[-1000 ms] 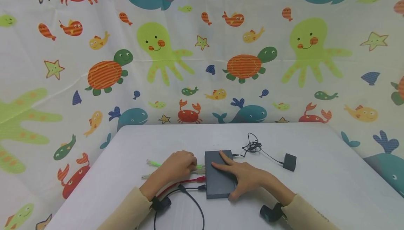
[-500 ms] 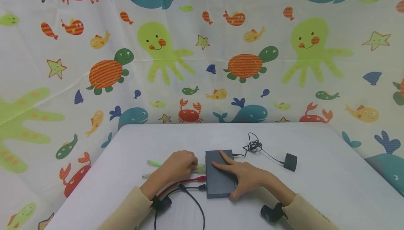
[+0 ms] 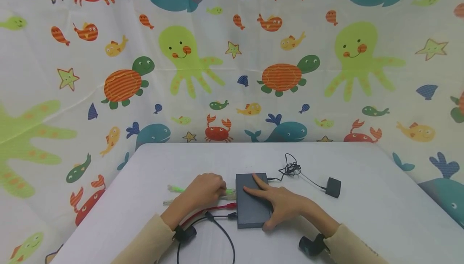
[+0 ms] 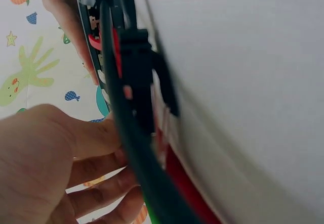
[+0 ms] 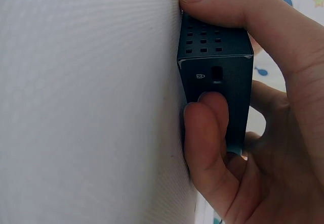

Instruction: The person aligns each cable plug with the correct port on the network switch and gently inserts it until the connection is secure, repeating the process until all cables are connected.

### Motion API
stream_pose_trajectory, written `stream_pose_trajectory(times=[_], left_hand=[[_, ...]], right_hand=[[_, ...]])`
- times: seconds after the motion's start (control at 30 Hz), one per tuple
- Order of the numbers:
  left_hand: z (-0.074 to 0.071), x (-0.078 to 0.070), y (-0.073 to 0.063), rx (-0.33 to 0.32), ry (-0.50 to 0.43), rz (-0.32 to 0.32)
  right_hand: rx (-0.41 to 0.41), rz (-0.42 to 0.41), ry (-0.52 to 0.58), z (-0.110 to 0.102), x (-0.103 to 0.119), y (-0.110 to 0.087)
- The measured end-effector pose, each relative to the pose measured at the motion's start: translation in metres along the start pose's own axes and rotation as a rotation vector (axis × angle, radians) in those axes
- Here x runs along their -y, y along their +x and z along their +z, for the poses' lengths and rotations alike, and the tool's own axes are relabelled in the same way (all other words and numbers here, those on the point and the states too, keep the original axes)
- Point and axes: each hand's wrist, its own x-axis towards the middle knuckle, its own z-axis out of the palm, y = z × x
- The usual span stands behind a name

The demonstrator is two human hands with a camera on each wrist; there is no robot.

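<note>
A dark network switch [image 3: 250, 217] lies flat on the white table. My right hand [image 3: 284, 203] steadies it, two fingers spread over its top. In the right wrist view the thumb sits on the vented side and curled fingers press the end with the lock slot. Along its left side my left hand [image 3: 204, 187] pinches a green network cable [image 3: 177, 188] close to the ports; its plug is hidden by the fingers. A pale network cable [image 3: 230, 196] passes under that hand. Below it, a red network cable [image 3: 230, 205] and a black cable [image 3: 232, 215] meet the switch.
A thin black cord [image 3: 291, 169], bundled in loops, runs from the switch's right side to a black power adapter [image 3: 332, 186]. The black cable's moulded joint [image 3: 209, 215] lies by the left wrist. A curtain [image 3: 235, 62] printed with sea animals hangs behind the table.
</note>
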Motion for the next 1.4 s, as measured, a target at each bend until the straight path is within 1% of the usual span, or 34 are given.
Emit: stream_pose_trajectory(times=[0.2, 0.33, 0.53, 0.77, 0.97, 1.3, 1.4], left_hand=[[0.0003, -0.0030, -0.0015, -0.003, 0.057, 0.009], [0.0003, -0.0031, -0.0023, -0.010, 0.059, 0.019], [0.0018, -0.0011, -0.0024, -0.042, 0.059, 0.031], [0.0026, -0.0005, -0.0018, -0.034, 0.080, 0.058], [0.0003, -0.0015, -0.0020, -0.047, 0.070, 0.047], [-0.0014, -0.0038, -0.0037, -0.040, 0.028, 0.023], [-0.0016, -0.0041, -0.0037, -0.047, 0.026, 0.020]], right_hand=[[-0.002, -0.003, -0.004, 0.0016, 0.0006, -0.0001], [-0.001, -0.005, -0.007, 0.0023, 0.0001, 0.0000], [-0.004, -0.005, -0.009, 0.0020, -0.0008, 0.0007], [-0.008, -0.003, -0.014, 0.0025, -0.0015, 0.0008], [-0.012, -0.006, -0.016, 0.0023, -0.0011, 0.0003], [-0.004, -0.007, -0.008, 0.0018, 0.0002, 0.0006], [-0.007, -0.007, -0.014, 0.0012, 0.0007, 0.0004]])
